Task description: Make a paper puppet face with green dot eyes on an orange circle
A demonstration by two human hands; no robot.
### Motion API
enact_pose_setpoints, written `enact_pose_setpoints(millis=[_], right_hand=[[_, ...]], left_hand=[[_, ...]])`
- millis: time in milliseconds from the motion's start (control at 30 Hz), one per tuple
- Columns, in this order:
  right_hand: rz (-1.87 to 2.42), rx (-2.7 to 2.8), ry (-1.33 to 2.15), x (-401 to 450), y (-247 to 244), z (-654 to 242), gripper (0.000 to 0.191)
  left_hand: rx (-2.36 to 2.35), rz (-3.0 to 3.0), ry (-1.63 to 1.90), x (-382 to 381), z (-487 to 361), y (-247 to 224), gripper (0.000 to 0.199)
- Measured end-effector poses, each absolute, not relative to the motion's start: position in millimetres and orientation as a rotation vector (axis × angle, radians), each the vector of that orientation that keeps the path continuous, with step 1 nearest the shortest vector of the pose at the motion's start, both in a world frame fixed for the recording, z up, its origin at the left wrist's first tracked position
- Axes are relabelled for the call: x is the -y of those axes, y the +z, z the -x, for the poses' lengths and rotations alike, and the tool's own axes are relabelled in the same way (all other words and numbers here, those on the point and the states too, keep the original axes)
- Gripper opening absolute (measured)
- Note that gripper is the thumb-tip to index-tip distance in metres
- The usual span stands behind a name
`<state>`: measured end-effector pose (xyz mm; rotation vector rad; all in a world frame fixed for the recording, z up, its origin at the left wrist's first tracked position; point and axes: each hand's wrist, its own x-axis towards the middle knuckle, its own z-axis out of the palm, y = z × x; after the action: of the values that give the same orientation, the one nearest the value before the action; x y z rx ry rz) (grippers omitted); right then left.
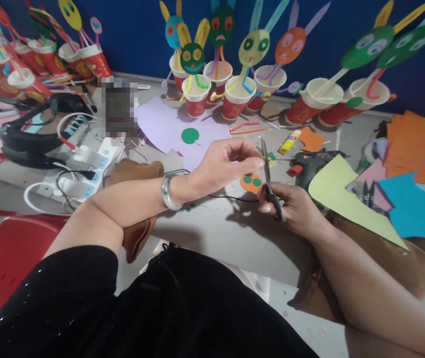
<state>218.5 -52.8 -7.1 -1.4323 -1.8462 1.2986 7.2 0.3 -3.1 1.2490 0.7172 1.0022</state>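
Note:
My left hand, with a bangle at the wrist, is raised over the table. Its thumb and fingertips pinch something too small to make out, beside the scissor blades. In my right hand are black-handled scissors, their blades pointing up and away, near my left fingertips. An orange paper oval with two green dots lies on the table between the hands. Behind my left hand, a green paper circle rests on a purple sheet.
Red paper cups with paper-faced figures line the blue wall. A glue stick, a glue gun, and yellow, blue and orange paper lie right. A power strip and black headset are left.

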Motion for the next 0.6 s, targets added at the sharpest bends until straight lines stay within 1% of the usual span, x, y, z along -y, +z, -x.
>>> enact_pose_setpoints(millis=[300,600], right_hand=[[1.430,1.866,1.294,53.1,-8.2,-219.7,0.078],[1.388,1.881,1.323,53.5,-8.4,-219.4,0.080]], left_hand=[[-0.719,-1.266,0.999,0.3,-6.5,-1.5,0.031],[-0.727,-1.248,0.977,0.6,-5.8,0.8,0.036]])
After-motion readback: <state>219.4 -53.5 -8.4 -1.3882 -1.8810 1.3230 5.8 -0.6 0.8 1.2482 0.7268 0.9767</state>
